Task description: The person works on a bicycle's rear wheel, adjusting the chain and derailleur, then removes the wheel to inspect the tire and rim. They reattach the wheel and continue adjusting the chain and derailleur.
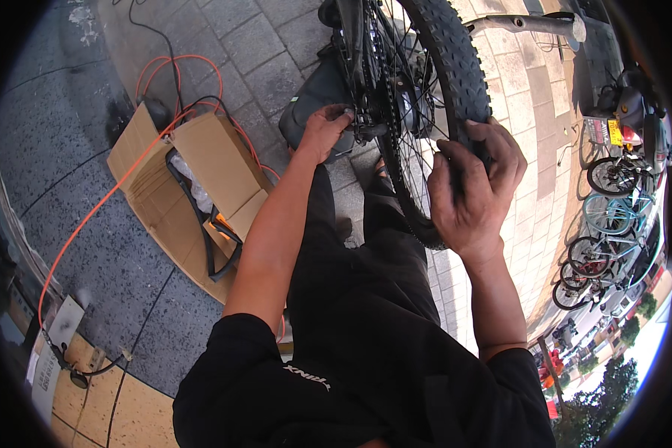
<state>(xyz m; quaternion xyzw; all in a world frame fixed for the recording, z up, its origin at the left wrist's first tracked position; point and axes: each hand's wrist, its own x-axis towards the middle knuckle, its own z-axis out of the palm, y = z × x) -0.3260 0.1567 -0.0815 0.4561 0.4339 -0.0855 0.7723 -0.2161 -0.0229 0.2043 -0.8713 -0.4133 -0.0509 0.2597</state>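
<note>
A bicycle wheel with a knobbly black tyre (455, 67) stands upright in front of me, its thin spokes (425, 123) showing beside a dark frame. Against the tread and side of that tyre, the curled fingers of my right hand (474, 198) are closed. My left hand (325, 133) reaches to the dark metal parts (366, 123) on the wheel's left side. Its thumb and fingertips pinch together there, and what they hold is too small to make out. Behind the left hand is a dark grey, bag-like object (302, 112). Both hands look smudged with dirt.
An open cardboard box (153, 213) to my left holds black frame-like parts and clear plastic. An orange hose (80, 228) runs across it. A grey tube (523, 24) juts out beyond the tyre. Several parked bicycles (608, 214) line the far right. Grey paving (235, 37) lies underneath.
</note>
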